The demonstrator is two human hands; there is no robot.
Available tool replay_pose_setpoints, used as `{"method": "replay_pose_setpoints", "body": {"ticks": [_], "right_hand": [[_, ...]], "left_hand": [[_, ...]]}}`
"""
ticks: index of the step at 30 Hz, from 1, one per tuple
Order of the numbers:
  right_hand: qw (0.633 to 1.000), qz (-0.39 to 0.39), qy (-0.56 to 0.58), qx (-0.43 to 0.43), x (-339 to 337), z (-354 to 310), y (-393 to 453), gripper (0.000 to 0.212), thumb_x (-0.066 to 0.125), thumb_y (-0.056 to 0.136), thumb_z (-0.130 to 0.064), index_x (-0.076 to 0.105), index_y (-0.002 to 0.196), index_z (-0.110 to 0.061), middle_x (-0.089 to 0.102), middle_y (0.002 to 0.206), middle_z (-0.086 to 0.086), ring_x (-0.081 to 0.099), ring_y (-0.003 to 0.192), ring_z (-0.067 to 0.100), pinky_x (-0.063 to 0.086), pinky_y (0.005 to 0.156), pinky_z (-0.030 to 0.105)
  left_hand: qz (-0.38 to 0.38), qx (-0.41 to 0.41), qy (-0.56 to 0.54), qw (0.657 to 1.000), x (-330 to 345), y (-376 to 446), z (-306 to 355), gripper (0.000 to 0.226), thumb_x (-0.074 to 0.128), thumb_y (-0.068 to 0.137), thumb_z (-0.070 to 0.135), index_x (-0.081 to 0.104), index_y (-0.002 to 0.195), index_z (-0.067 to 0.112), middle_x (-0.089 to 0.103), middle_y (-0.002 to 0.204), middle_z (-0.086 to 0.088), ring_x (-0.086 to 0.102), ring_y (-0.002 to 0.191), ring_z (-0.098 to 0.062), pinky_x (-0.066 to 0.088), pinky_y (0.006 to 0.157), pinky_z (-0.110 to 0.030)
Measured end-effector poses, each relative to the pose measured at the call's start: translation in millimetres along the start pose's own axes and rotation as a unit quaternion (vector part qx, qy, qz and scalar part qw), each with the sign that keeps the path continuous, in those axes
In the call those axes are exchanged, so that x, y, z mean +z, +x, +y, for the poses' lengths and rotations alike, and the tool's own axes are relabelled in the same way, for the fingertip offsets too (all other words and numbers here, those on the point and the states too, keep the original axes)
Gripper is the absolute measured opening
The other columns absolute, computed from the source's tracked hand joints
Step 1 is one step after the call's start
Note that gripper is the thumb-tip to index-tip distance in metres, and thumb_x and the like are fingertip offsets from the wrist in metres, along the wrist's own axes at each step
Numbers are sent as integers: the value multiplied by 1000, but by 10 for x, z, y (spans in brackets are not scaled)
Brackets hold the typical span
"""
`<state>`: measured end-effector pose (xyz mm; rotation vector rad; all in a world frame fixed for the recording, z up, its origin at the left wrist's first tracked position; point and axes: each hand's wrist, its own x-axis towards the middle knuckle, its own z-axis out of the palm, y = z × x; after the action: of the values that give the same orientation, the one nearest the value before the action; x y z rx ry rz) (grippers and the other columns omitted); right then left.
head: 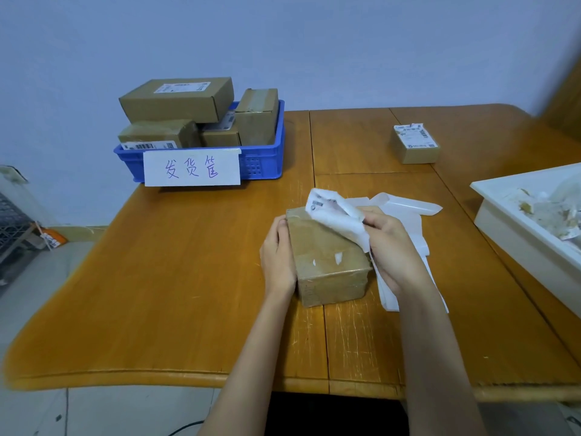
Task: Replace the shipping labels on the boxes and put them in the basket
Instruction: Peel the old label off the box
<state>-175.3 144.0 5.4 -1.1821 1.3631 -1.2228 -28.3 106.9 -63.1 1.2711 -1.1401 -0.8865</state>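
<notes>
A taped cardboard box [327,262] lies on the wooden table [176,278] in front of me. My left hand [278,256] holds its left side, fingers curled over the edge. My right hand [393,243] pinches a crumpled white shipping label [336,212] that is peeled up from the box top; two small white scraps stay stuck on the box. A blue basket [267,158] with a handwritten paper sign stands at the back left, holding several labelled boxes.
A small box [415,146] with a curling label sits at the back right. White backing sheets [405,209] lie under and beyond my right hand. A white tray [515,228] of label scraps sits at the right edge.
</notes>
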Motion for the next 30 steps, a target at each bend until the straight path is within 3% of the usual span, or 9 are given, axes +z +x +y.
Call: {"method": "replay_pose_setpoints", "body": {"ticks": [2,6,10,13,17,21,24,26,30], "right_hand": [[1000,20,-5,-3,-30,18,7,13,61,90,-7,73,91,-11,61,104,-4,62,91,19,50,81,39],[999,11,-22,-39,-4,7,-5,14,73,83,-13,71,91,-24,61,83,-12,49,67,13,43,68,27],[999,7,-16,-47,33,-1,-19,26,78,78,-10,67,95,-27,63,90,-9,47,57,4,43,61,20],[999,9,-5,-43,44,3,-23,30,76,79,-6,66,97,-28,65,93,-5,49,64,7,44,64,20],[1000,4,-4,-30,35,15,-22,36,72,80,-2,66,107,-25,67,105,4,55,78,16,47,74,28],[999,20,45,-11,40,14,-31,19,71,86,-17,69,103,-23,72,99,3,68,94,23,53,88,38],[997,23,69,-10,44,5,-47,13,60,94,-18,69,102,-15,69,73,-17,62,71,-4,48,69,19],[997,30,74,-15,23,30,-49,15,54,96,-13,69,99,-14,62,63,-21,53,59,-7,41,67,16],[994,53,93,-14,-33,25,-64,19,53,97,-11,71,98,-15,64,70,-12,51,62,-2,44,70,20]], "left_hand": [[-1,-3,3,1000,4,4,-1,35,35,108,26,67,95,29,69,88,14,62,85,-6,50,81,-35],[-5,4,-8,1000,8,3,-7,34,35,108,25,68,99,28,70,93,12,64,88,-8,50,81,-32],[1,7,-7,1000,9,10,1,34,35,108,23,69,102,26,71,97,11,64,93,-10,50,82,-32],[-2,2,-3,1000,9,25,-34,34,35,108,25,69,105,25,71,99,10,65,96,-14,52,87,-40],[2,6,-2,1000,8,21,-21,34,35,108,24,69,105,23,71,99,9,65,96,-12,52,87,-38],[-5,-5,-13,1000,3,5,6,33,36,107,24,68,113,22,71,106,9,64,101,-9,52,91,-37],[-19,-87,-55,995,-40,83,113,34,43,105,26,55,137,30,65,122,8,60,115,-12,49,103,-41],[-9,-149,-98,984,-72,139,190,40,50,102,25,47,142,30,67,120,2,63,112,-15,50,101,-40],[107,-69,-83,988,-27,67,423,15,58,98,18,62,111,21,67,110,6,62,105,-7,47,89,-24]]}}
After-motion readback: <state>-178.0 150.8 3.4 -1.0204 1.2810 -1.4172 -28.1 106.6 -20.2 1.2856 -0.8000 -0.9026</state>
